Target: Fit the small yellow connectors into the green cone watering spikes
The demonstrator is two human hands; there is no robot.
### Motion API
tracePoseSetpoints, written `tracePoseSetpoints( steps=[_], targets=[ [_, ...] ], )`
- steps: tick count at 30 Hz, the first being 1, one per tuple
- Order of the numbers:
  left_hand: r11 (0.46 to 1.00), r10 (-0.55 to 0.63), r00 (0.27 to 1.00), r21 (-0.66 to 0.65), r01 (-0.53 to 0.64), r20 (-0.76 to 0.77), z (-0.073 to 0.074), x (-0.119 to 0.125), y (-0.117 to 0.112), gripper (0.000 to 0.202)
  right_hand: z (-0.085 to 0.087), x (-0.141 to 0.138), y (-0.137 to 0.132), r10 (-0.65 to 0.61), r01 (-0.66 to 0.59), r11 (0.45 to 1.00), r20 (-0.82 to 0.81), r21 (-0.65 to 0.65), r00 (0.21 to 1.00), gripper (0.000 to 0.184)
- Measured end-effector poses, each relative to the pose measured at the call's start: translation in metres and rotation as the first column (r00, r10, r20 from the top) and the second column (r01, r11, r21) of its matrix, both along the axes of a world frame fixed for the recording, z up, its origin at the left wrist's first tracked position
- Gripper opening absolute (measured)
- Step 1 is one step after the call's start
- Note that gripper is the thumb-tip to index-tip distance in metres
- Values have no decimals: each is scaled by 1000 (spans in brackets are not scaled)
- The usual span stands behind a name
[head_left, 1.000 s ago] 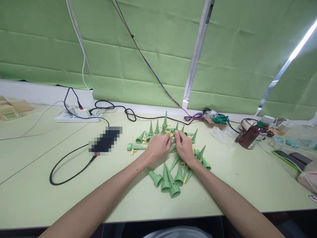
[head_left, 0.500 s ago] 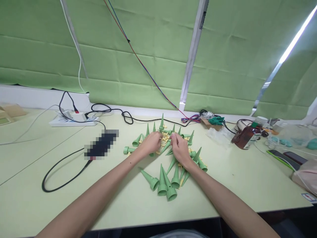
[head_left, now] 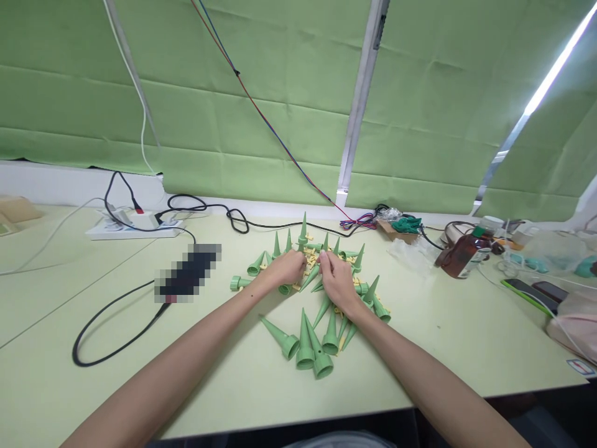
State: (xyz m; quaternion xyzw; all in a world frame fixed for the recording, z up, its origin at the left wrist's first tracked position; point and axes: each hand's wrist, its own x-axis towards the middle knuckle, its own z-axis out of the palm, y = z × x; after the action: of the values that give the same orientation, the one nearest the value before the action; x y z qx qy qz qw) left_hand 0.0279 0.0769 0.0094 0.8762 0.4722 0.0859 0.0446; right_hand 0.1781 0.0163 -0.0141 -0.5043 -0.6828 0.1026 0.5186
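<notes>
A pile of several green plastic cone spikes lies on the pale green table, mixed with small yellow pieces. My left hand rests over the middle of the pile, fingers curled around a green cone whose tip points toward me. My right hand sits just right of it, fingers pinched at the same spot; what they hold is hidden. Some cones stand upright at the pile's far side.
A white power strip with black cables lies far left, beside a blurred dark object. A brown bottle, plastic bags and phones crowd the right. Green blinds hang behind the table.
My hands have drawn slightly apart over the pile, the left now curled on a cone. The view shifted a little to the right.
</notes>
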Motion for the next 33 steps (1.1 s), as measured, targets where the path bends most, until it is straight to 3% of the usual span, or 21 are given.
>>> tracePoseSetpoints(
  steps=[14,19,23,33],
  targets=[
    [999,-1,1000,43,2,-14,1,-6,-4,16,-1,0,0,9,-9,1000,25,7,1000,37],
    [991,-103,994,94,99,44,7,-20,-21,26,-1,-1,0,11,-11,1000,24,15,1000,35],
    [962,-224,959,200,188,175,2,-30,-34,35,0,-1,-1,36,-36,999,39,12,999,33],
    [903,-339,928,328,276,152,-2,-21,-48,35,-2,0,2,72,-73,997,42,35,997,26]
  ],
)
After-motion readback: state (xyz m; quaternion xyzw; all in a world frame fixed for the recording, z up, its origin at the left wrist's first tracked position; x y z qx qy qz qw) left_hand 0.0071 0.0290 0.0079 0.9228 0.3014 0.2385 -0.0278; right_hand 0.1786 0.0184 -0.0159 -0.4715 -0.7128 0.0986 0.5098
